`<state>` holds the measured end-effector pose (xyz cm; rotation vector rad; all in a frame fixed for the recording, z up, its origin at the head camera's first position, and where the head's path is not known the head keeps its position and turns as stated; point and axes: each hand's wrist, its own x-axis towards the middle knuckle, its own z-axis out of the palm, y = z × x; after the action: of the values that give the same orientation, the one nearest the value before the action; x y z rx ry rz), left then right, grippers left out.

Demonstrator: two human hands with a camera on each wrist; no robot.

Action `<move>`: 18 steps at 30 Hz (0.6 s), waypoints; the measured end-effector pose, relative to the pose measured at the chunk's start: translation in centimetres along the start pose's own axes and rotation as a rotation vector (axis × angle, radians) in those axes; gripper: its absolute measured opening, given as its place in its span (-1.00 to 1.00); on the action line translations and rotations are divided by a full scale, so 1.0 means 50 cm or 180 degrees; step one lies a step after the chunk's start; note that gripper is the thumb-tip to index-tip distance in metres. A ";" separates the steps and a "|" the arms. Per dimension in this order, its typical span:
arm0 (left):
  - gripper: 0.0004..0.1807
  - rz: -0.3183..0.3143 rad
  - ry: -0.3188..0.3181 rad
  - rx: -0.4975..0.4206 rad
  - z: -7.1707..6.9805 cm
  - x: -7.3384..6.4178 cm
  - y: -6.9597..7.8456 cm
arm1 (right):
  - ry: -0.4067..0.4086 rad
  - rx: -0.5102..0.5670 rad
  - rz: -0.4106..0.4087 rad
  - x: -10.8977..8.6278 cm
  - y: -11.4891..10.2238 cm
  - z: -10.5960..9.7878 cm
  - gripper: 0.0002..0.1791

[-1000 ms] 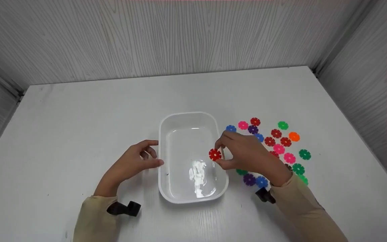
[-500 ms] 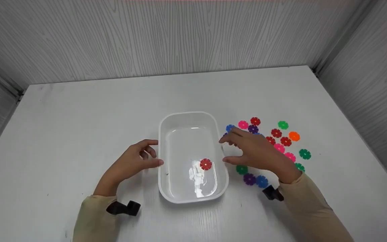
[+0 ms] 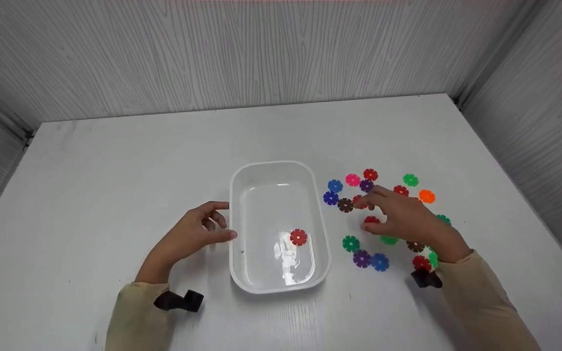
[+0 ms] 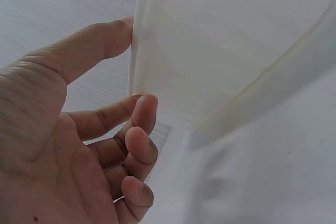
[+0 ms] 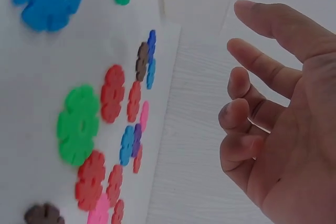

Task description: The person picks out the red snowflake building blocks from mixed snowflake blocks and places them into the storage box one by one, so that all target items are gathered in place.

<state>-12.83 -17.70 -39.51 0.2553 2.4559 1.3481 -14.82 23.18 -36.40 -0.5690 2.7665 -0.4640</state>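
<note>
A white rectangular plastic tub (image 3: 240, 170) sits mid-table, with one red notched disc (image 3: 298, 237) lying on its floor. At the tub's left side, the left hand (image 3: 195, 231) touches the rim with thumb and index fingertip set apart; its other fingers are bent and loose. The right hand (image 3: 403, 214) hovers over the scattered discs with thumb and fingers spread, nothing between them. Nearest its fingertips are a brown disc (image 3: 345, 205) and a red disc (image 3: 371, 222). A green disc (image 5: 78, 125) shows in the right wrist view beside the right hand (image 5: 283, 114).
Several more notched discs lie right of the tub, including an orange disc (image 3: 427, 196), a purple disc (image 3: 362, 259) and a blue disc (image 3: 380, 262). The right hand and forearm hide some. A wood-grain wall (image 3: 242, 53) stands behind the white table (image 3: 130, 165).
The right hand let go of the red disc, which dropped onto the tub's floor. It then moved right, away from the tub and over the discs. The left hand stayed put.
</note>
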 end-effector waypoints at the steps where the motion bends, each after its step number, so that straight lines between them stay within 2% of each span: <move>1: -0.30 -0.0008 -0.0002 0.0000 -0.001 -0.001 0.000 | -0.0027 -0.0052 0.0024 -0.001 0.008 0.001 -0.46; 9: -0.29 -0.0020 -0.0010 -0.0018 -0.004 -0.009 0.004 | -0.0137 -0.0161 0.0258 -0.012 0.052 0.015 -0.49; 18: -0.29 -0.0024 -0.0020 -0.0052 -0.003 -0.007 0.004 | -0.0174 -0.0150 0.0323 -0.015 0.062 0.022 -0.44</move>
<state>-12.57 -17.81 -39.20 0.2458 2.4371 1.3617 -14.80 25.92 -38.37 -0.4425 2.7446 -0.3563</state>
